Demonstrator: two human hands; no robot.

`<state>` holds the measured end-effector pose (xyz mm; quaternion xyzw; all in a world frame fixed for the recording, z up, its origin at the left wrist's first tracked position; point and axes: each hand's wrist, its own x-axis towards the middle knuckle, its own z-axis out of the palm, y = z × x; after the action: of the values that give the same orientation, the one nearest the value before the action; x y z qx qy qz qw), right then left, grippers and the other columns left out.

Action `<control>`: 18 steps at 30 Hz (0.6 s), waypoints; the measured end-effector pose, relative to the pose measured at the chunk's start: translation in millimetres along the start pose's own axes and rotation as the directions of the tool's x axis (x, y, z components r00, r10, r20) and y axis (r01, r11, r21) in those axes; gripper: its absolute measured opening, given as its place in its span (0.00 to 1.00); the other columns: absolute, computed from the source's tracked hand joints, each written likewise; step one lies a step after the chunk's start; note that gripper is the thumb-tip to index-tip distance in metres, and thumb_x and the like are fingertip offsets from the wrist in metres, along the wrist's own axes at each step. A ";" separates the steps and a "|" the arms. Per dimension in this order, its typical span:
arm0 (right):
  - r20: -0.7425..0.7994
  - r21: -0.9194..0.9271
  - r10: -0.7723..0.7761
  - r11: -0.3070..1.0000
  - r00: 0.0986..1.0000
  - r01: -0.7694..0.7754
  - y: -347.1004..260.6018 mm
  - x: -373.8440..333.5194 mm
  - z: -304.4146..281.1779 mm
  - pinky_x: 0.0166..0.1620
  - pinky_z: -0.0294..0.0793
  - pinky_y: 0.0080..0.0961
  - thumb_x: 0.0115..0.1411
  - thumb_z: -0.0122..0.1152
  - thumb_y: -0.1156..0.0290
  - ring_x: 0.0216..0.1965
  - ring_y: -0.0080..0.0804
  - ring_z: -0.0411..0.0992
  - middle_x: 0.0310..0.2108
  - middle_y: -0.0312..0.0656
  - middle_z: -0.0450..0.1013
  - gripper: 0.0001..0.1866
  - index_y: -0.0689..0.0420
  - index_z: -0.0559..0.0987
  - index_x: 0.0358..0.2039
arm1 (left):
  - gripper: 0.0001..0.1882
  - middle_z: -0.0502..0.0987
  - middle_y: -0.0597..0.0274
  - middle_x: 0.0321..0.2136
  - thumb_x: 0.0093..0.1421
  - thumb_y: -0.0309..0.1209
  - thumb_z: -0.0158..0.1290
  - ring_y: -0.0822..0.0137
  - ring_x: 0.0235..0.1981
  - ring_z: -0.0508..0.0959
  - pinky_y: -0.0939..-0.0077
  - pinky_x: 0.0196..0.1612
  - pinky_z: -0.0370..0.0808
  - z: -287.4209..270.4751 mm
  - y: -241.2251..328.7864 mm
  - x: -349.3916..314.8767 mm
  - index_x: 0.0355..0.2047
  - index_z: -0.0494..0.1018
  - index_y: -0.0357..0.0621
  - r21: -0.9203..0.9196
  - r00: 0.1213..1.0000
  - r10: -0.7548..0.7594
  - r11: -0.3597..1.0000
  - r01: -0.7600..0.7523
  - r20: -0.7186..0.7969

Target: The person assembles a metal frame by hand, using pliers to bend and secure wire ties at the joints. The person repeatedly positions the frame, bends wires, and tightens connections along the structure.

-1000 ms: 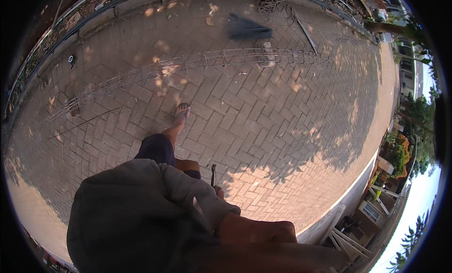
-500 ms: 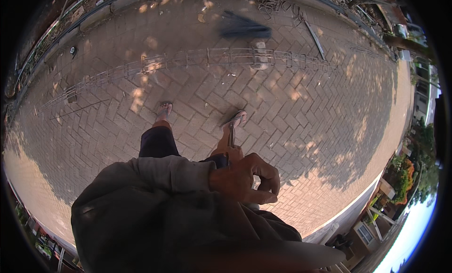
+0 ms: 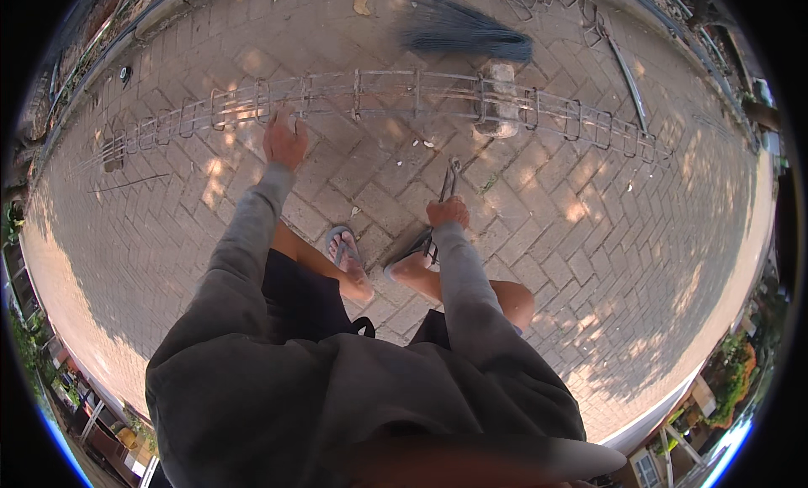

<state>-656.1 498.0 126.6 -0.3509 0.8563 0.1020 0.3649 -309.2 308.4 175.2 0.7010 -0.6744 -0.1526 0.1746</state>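
The person is standing on a brick floor (image 3: 589, 261) and looking down at grey sleeves and two feet in flip-flops (image 3: 341, 248). The right hand (image 3: 446, 212) is closing tight around a pair of dark pliers (image 3: 449, 181), and the tool's thin end is pointing away toward the long wire frame. The left hand (image 3: 284, 141) is reaching out with its fingers spreading open, and it is hanging just beside the near rail of the wire frame (image 3: 370, 92); you cannot tell if it is touching it. The frame is lying flat across the bricks, running from the left side to the right side. A grey block (image 3: 498, 101) is sitting on the frame's right half. Past the frame, a dark broom head (image 3: 463, 33) is lying near the far edge of the bricks, beside a long thin bar (image 3: 627, 71). There are no boxes or bowls. Plenty of bare bricks are spreading out to the right and left of the feet
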 end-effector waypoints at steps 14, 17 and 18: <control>-0.479 0.017 -0.034 0.999 0.877 0.048 22.0 88.9 105.7 0.57 0.72 0.54 0.60 0.64 0.41 0.60 0.58 0.70 0.57 0.55 0.70 0.42 0.61 0.69 0.63 | 0.25 0.72 0.49 0.64 0.67 0.38 0.48 0.51 0.70 0.64 0.53 0.75 0.53 160.2 -30.6 114.3 0.62 0.71 0.42 0.380 0.986 0.145 0.910 -0.165 0.080; -0.571 -0.040 0.021 0.998 0.821 -0.054 38.6 84.6 90.5 0.63 0.64 0.57 0.58 0.66 0.40 0.67 0.61 0.61 0.66 0.57 0.63 0.46 0.59 0.67 0.67 | 0.24 0.73 0.49 0.62 0.68 0.37 0.47 0.52 0.69 0.66 0.55 0.75 0.54 162.7 -27.8 115.5 0.61 0.73 0.41 0.359 0.958 0.287 0.894 -0.267 -0.001; -0.590 -0.040 0.033 0.997 0.807 -0.071 39.0 81.3 94.1 0.64 0.63 0.58 0.58 0.66 0.40 0.69 0.61 0.58 0.68 0.57 0.61 0.48 0.59 0.66 0.69 | 0.24 0.74 0.49 0.62 0.68 0.37 0.47 0.52 0.69 0.66 0.56 0.75 0.54 162.4 -28.9 114.6 0.60 0.73 0.41 0.353 0.957 0.284 0.891 -0.285 0.055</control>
<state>-669.9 524.3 -0.3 -0.3524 0.9331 0.0240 0.0680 -351.4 188.4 19.7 0.6145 -0.7863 -0.0010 0.0643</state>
